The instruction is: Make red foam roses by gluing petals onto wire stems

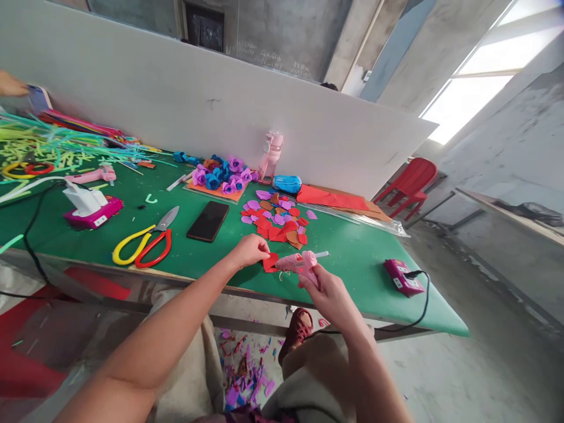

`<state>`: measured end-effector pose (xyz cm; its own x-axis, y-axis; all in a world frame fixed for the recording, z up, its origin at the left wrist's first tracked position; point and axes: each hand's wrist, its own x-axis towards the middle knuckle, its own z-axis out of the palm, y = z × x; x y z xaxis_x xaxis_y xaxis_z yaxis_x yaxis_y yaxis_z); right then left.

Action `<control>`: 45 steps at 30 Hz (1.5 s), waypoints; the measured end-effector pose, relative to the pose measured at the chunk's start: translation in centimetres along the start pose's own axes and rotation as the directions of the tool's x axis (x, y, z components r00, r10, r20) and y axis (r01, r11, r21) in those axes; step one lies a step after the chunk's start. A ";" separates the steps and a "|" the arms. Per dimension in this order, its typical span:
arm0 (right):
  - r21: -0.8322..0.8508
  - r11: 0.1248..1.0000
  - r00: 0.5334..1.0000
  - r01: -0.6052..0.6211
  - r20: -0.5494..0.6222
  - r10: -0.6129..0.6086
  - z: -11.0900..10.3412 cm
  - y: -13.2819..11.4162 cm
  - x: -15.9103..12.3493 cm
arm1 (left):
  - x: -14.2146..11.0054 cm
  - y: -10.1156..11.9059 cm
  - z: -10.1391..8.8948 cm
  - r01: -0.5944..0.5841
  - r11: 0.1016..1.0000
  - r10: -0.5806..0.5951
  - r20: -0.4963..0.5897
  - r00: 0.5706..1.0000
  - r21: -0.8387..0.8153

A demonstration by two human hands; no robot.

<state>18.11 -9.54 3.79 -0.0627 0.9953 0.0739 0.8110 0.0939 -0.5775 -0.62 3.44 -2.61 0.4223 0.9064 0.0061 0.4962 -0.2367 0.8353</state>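
Note:
My right hand [324, 286] is wrapped round the handle of a pink glue gun [296, 263], with a clear glue stick [322, 254] poking out of its back end. The nozzle points left, right at a small red paper petal [270, 262]. My left hand [251, 249] pinches that petal by its upper left edge, close to the table's front edge. Whether the nozzle touches the paper I cannot tell. Just beyond both hands lies a loose pile of red, purple and brown petals [277, 220].
On the green table [352, 252] are scissors [147, 238], a phone [208, 221], finished paper flowers [222, 175], a pink bottle [272, 154] and power strips [403, 277]. Pipe cleaners [53, 141] heap at left, near another person's hand [12, 85]. A white partition [198, 94] stands behind.

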 end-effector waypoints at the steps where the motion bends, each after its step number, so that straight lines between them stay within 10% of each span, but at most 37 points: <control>1: -0.001 1.000 1.000 -0.002 0.012 0.002 0.3 0.0 0.1 | 0.0 0.0 0.0 -0.004 1.000 0.004 0.003 1.000 0.001; 45: -0.034 0.999 0.999 -0.027 0.024 0.027 0.2 0.7 -0.4 | 0.1 -0.3 0.1 -0.021 0.999 0.021 0.002 1.000 0.034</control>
<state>18.60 -9.87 3.20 -0.0543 0.9978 0.0386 0.8315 0.0665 -0.5515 -0.68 3.54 -2.85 0.4345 0.9004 0.0227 0.5127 -0.2680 0.8157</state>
